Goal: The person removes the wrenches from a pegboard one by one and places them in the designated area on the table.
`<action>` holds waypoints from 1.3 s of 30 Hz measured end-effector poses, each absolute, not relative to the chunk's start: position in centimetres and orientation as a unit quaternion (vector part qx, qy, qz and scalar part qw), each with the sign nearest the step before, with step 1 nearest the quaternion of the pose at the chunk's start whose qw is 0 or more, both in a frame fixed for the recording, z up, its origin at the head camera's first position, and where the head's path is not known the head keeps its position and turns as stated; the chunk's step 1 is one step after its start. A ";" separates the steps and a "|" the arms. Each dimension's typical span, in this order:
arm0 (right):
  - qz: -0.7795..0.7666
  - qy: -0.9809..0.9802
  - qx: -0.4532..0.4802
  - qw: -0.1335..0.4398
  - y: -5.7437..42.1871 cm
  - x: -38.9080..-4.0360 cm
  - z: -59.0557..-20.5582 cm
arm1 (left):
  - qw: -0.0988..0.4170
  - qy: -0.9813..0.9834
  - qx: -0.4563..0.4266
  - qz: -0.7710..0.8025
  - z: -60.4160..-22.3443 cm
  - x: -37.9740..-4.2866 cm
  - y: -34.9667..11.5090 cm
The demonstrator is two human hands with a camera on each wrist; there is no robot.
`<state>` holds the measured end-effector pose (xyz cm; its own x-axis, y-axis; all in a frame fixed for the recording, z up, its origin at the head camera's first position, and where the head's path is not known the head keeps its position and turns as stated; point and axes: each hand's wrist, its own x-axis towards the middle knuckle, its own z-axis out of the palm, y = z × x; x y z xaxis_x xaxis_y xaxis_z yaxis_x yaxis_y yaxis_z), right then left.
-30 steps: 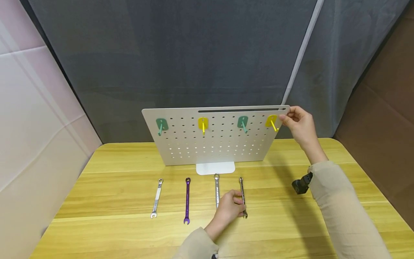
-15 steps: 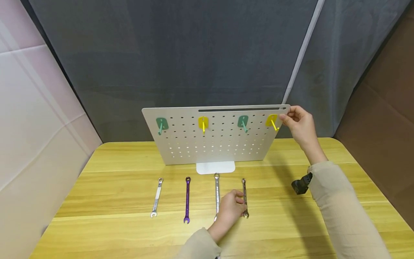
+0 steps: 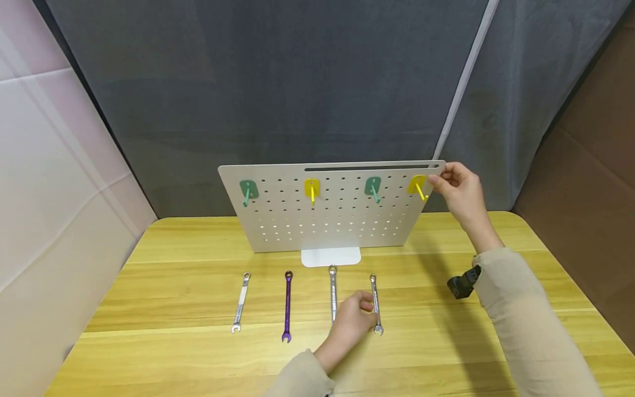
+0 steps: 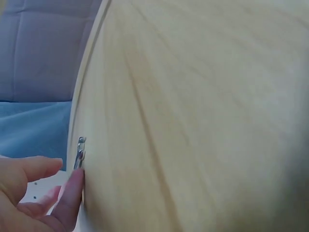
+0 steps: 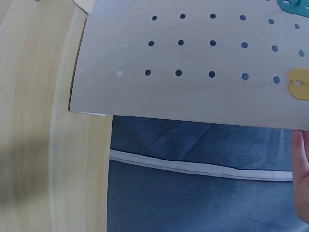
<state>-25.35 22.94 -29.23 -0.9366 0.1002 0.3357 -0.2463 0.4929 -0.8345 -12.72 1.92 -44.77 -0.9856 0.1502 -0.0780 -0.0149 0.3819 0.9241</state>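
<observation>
Four hooks, green and yellow by turns, sit along the upper part of a grey-white pegboard point(image 3: 327, 220) that leans back on the table. My right hand point(image 3: 460, 193) grips its upper right corner, beside a yellow hook point(image 3: 418, 186); in the right wrist view only part of that hand point(image 5: 301, 179) shows. Low at the table's middle, my left hand point(image 3: 353, 320) is at the rightmost silver wrench point(image 3: 375, 300), which lies flat. In the left wrist view one fingertip touches or nearly touches this wrench point(image 4: 79, 152), and another finger point(image 4: 46, 166) stands apart from it.
Left of that wrench lie another silver wrench point(image 3: 333, 286), partly behind my left hand, a purple wrench point(image 3: 288, 306) and a further silver one point(image 3: 241, 303). The board's white foot point(image 3: 331, 257) juts forward. A dark grey curtain point(image 3: 297, 82) hangs behind the table point(image 3: 149, 353).
The rightmost wrench has shifted slightly right and turned from a dark face to a bright one, now lying flat. My left hand moved a little with it. My right hand has stayed on the pegboard.
</observation>
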 end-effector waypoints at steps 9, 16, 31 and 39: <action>0.484 -0.866 0.029 0.120 23.1 -24.9 -28.5 | 0.060 0.838 0.060 0.539 -43.2 -12.8 -0.2; 0.445 -0.889 0.075 0.076 24.2 -24.4 -28.5 | 0.027 0.858 0.049 0.511 -41.3 -13.1 -3.8; 0.300 -0.947 0.056 0.103 28.5 -21.9 -32.9 | -0.052 0.921 -0.020 0.385 -39.0 -14.2 -15.7; 0.233 -0.967 0.044 0.093 30.1 -20.8 -36.1 | -0.123 0.948 -0.018 0.294 -39.1 -14.6 -21.3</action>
<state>-20.79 30.07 -36.07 -0.9786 -0.0417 0.2013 -0.1289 0.8874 -0.4427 -14.56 -21.35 -39.14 -0.9689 -0.1067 0.2234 0.0386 0.8262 0.5620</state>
